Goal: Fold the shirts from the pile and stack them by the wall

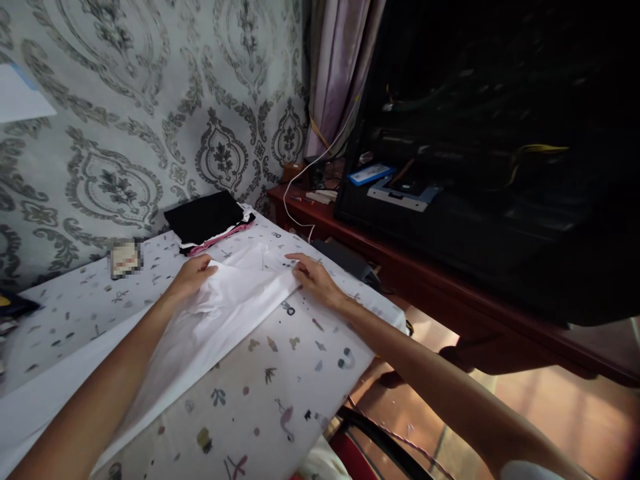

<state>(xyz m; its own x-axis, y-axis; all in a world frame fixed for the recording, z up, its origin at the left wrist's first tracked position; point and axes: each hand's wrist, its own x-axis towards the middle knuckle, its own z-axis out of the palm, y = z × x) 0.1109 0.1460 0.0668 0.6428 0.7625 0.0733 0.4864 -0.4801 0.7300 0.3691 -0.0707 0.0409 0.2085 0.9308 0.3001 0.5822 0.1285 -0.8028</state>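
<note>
A white cloth garment [200, 333] lies stretched along the patterned tabletop, running from the lower left toward the far end. My left hand [194, 275] pinches its far left edge between thumb and fingers. On the opposite side, my right hand [316, 279] grips the far right edge, with the index finger sticking out. Between the two hands the fabric is lifted a little and wrinkled. Just beyond them rests a folded stack of clothes [207, 217], black on top with white and pink layers beneath. The garment's exact kind cannot be made out.
The table [280, 373] has a white cover with small printed figures. A blurred small item [125, 258] sits near the wall. On the right stands a dark red wooden desk [400, 257] with a large black case, a white cable [286, 200] and a blue box [371, 175].
</note>
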